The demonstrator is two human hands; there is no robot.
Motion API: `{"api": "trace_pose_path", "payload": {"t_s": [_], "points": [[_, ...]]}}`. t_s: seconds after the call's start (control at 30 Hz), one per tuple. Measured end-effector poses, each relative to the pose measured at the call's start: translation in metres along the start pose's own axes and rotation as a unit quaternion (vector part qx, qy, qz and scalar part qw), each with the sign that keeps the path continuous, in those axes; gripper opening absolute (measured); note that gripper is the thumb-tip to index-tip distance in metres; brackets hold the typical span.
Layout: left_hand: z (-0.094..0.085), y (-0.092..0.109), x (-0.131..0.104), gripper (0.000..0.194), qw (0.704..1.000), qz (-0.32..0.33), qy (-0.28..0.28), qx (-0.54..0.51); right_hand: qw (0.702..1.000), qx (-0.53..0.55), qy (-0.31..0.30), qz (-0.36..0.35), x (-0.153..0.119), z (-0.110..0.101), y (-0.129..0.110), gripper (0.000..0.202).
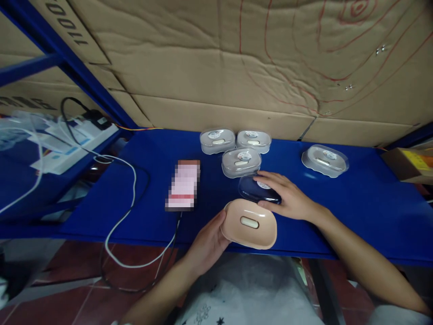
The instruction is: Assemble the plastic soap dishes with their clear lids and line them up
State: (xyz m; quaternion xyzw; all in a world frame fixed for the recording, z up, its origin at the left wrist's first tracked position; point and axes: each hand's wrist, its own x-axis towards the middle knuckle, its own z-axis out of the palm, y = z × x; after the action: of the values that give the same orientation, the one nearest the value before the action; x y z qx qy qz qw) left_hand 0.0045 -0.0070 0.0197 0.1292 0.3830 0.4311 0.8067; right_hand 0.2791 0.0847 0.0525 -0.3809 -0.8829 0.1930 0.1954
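My left hand (210,243) grips the left edge of a peach-coloured soap dish (260,237), tilted toward me at the table's near edge. A small white oval piece (249,222) sits in the middle of the dish. Just beyond it, my right hand (292,198) spans a clear plastic lid (248,188) with a round sticker, fingers on the far side and thumb on the near side. The blue tabletop shows through this lid. My right thumb is close to the dish's far rim; whether they touch, I cannot tell.
Several grey soap dishes under clear lids stand on the blue table (365,216): three grouped behind my hands, one lidded dish (325,161) at right. A pixelated phone (184,185) and a white cable (133,189) lie left. Cardboard (189,58) walls the back; an open box (402,164) stands right.
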Motion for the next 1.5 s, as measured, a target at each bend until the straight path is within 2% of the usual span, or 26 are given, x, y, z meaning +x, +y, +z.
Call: {"api": "trace_pose_path", "payload": {"t_s": [0.13, 0.23, 0.33, 0.37, 0.47, 0.53, 0.67, 0.77, 0.87, 1.0, 1.07, 1.13, 1.17, 1.23, 1.27, 1.3, 1.37, 1.43, 1.5], "points": [[0.001, 0.003, -0.003, 0.055, 1.0, -0.002, -0.02, 0.014, 0.998, -0.063, -0.024, 0.007, -0.001, -0.003, 0.019, 0.064], [0.003, 0.005, -0.005, 0.054, 0.999, 0.0, -0.036, 0.017, 0.995, -0.1, -0.021, 0.018, -0.002, -0.008, 0.019, 0.06], [0.004, 0.006, -0.005, 0.057, 0.999, 0.007, -0.037, 0.015, 0.997, -0.075, 0.005, -0.002, -0.004, -0.014, 0.002, 0.05], [0.004, 0.005, -0.005, 0.058, 0.999, 0.01, -0.036, 0.015, 0.999, -0.048, 0.002, -0.019, -0.005, -0.015, -0.007, 0.051], [0.002, 0.003, -0.004, 0.06, 0.999, 0.026, -0.045, 0.012, 0.995, 0.032, -0.071, -0.07, -0.008, -0.01, -0.032, 0.078], [0.0, 0.0, -0.004, 0.072, 0.996, 0.051, -0.074, 0.022, 0.988, 0.058, -0.113, -0.087, -0.01, -0.002, -0.045, 0.083], [-0.003, -0.008, -0.007, 0.109, 0.982, 0.115, -0.111, 0.101, 0.98, 0.119, -0.112, -0.112, -0.008, 0.007, -0.05, 0.068], [-0.005, -0.013, -0.008, 0.105, 0.976, 0.124, -0.106, 0.146, 0.969, 0.171, -0.113, -0.136, -0.005, 0.002, -0.046, 0.058], [-0.006, -0.014, -0.01, 0.101, 0.969, 0.133, -0.104, 0.182, 0.968, 0.178, -0.115, -0.137, -0.005, -0.009, -0.046, 0.048], [-0.006, -0.015, -0.012, 0.108, 0.957, 0.143, -0.104, 0.232, 0.966, 0.187, -0.12, -0.131, -0.006, -0.023, -0.048, 0.038], [-0.004, -0.019, -0.011, 0.108, 0.941, 0.153, -0.096, 0.286, 0.962, 0.212, -0.127, -0.114, -0.006, -0.026, -0.045, 0.036], [-0.003, -0.027, -0.011, 0.104, 0.902, 0.201, -0.061, 0.377, 0.955, 0.243, -0.141, -0.098, -0.004, -0.025, -0.038, 0.033], [-0.002, -0.031, -0.011, 0.103, 0.872, 0.243, -0.033, 0.424, 0.951, 0.256, -0.146, -0.094, -0.003, -0.023, -0.034, 0.032], [-0.002, -0.037, -0.013, 0.106, 0.795, 0.354, 0.022, 0.492, 0.946, 0.277, -0.144, -0.089, 0.0, -0.017, -0.024, 0.032], [-0.003, -0.039, -0.014, 0.105, 0.75, 0.411, 0.028, 0.517, 0.945, 0.284, -0.139, -0.087, 0.001, -0.013, -0.019, 0.032], [-0.004, -0.039, -0.016, 0.101, 0.706, 0.463, 0.024, 0.535, 0.945, 0.288, -0.133, -0.085, 0.002, -0.01, -0.016, 0.032], [-0.006, -0.035, -0.021, 0.08, 0.623, 0.512, -0.045, 0.589, 0.946, 0.289, -0.122, -0.083, 0.004, -0.007, -0.011, 0.035], [-0.009, -0.026, -0.027, 0.064, 0.579, 0.515, -0.06, 0.629, 0.95, 0.276, -0.119, -0.089, 0.004, -0.007, -0.011, 0.037], [-0.009, -0.017, -0.031, 0.055, 0.553, 0.511, -0.06, 0.655, 0.958, 0.246, -0.111, -0.096, 0.003, -0.009, -0.013, 0.04]]}}
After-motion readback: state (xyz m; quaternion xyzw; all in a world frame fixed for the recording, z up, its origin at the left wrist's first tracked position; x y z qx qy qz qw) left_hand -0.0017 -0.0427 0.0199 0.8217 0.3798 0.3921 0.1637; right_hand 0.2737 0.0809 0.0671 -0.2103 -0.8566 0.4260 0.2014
